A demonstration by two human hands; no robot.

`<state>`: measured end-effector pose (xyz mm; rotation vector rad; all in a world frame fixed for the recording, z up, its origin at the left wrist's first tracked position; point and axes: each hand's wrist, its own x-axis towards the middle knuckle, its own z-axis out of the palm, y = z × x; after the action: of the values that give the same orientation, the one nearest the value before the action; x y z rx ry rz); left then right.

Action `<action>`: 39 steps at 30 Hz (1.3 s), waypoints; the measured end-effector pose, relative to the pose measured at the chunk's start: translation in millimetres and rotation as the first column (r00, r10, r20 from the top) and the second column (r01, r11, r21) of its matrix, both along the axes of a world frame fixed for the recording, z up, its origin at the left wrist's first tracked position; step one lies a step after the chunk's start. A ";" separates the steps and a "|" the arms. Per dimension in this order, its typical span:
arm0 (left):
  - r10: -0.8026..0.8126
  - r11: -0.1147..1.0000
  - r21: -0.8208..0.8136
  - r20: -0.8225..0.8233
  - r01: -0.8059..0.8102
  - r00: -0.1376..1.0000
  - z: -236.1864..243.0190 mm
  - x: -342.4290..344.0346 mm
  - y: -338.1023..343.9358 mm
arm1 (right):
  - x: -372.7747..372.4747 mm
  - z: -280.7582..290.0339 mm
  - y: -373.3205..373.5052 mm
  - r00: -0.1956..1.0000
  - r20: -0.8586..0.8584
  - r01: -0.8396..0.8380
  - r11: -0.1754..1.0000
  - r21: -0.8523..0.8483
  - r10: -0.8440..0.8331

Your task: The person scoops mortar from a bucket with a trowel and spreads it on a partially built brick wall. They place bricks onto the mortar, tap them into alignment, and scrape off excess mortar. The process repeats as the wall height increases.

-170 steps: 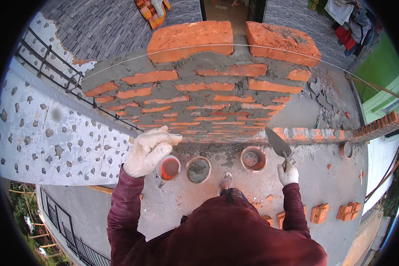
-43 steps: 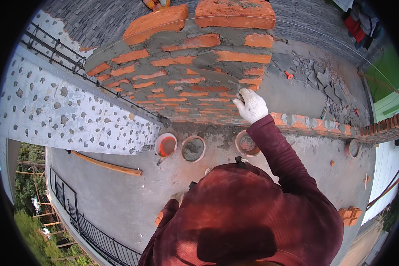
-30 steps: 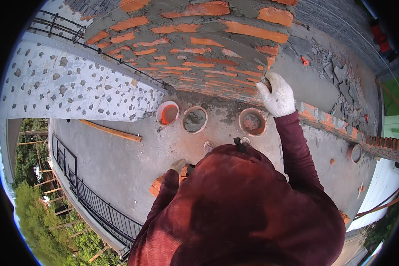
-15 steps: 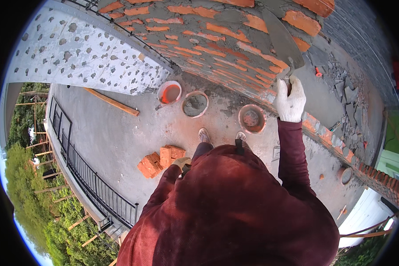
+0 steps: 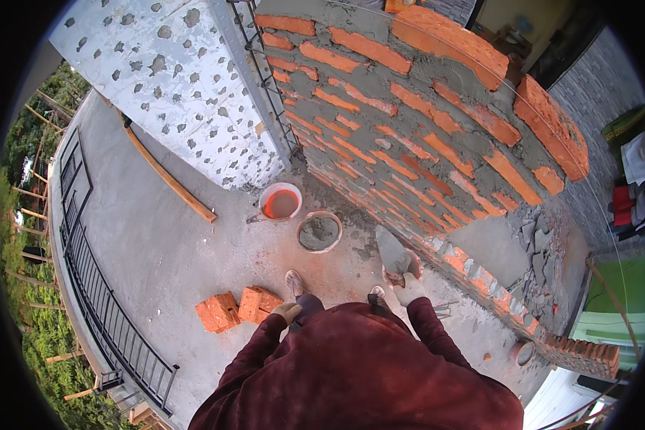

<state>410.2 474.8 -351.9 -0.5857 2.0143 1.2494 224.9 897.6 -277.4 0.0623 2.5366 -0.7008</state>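
My right hand [image 5: 411,289], in a white glove, is closed round the handle of a trowel [image 5: 392,252]. Its broad grey blade points away from me, above a bucket [image 5: 416,264] that it partly hides. My left hand [image 5: 288,312], in a tan glove, hangs beside my left leg, near two small stacks of orange bricks [image 5: 218,313]; its fingers are too small to read. Ahead and to the right rises a brick wall [image 5: 416,107] with grey mortar in its joints. Two loose-looking bricks [image 5: 552,127] lie along its top edge beneath a thin string.
A mortar bucket [image 5: 340,233] and a bucket with an orange inside [image 5: 300,202] stand on the floor ahead. Steel bars [image 5: 259,54] rise beside a pockmarked white panel [image 5: 186,107]. A timber [image 5: 166,178] and black railing [image 5: 115,283] are left; rubble [image 5: 541,247] lies beyond a low brick wall [image 5: 491,290].
My right hand has come down from the wall top with the trowel, to the bucket on the right. My view has swung, showing more of the wall. The left hand stays low by my leg.
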 end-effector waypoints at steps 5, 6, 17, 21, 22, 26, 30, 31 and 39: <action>-0.300 0.949 0.139 0.135 0.282 0.944 -62.9 -4.4 -64.6 | -20.9 8.0 -76.1 0.977 0.063 -0.208 0.975 0.084 0.203; -0.382 0.916 0.168 0.086 0.364 0.920 -59.6 -3.6 -69.0 | -29.5 19.7 -92.4 0.963 0.132 -0.251 0.961 0.117 0.235; -0.299 0.953 0.123 0.546 0.278 0.783 -51.1 9.5 -33.0 | -78.0 -89.0 -160.9 0.860 0.258 -0.506 0.802 0.318 0.440; -0.135 0.979 -0.058 0.542 0.197 0.829 -36.7 2.1 -14.3 | -116.6 -180.5 -183.9 0.764 0.377 -0.642 0.673 0.368 0.524; -0.081 0.981 -0.116 0.487 0.156 0.870 -43.2 -1.3 -14.3 | -126.6 -211.4 -180.6 0.772 0.303 -0.635 0.689 0.350 0.558; 0.047 0.950 -0.307 0.323 0.057 0.945 -76.4 -8.3 -3.0 | -190.0 -248.8 -247.8 0.752 0.360 -0.659 0.615 0.434 0.552; 0.057 0.942 -0.336 0.206 0.015 0.977 -107.7 18.6 3.2 | -220.5 -315.5 -276.8 0.744 0.446 -0.667 0.588 0.458 0.497; 0.060 0.948 -0.318 0.206 0.009 0.977 -112.5 25.8 2.8 | -224.6 -329.2 -286.1 0.738 0.480 -0.672 0.579 0.462 0.475; 0.062 0.953 -0.303 0.181 -0.004 0.982 -117.1 28.2 2.6 | -221.4 -455.9 -297.7 0.805 0.560 -0.533 0.653 0.539 0.195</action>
<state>438.5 477.4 -469.0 -0.8534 2.0524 0.8714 3.5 599.9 -733.3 -0.0534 2.0906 0.4102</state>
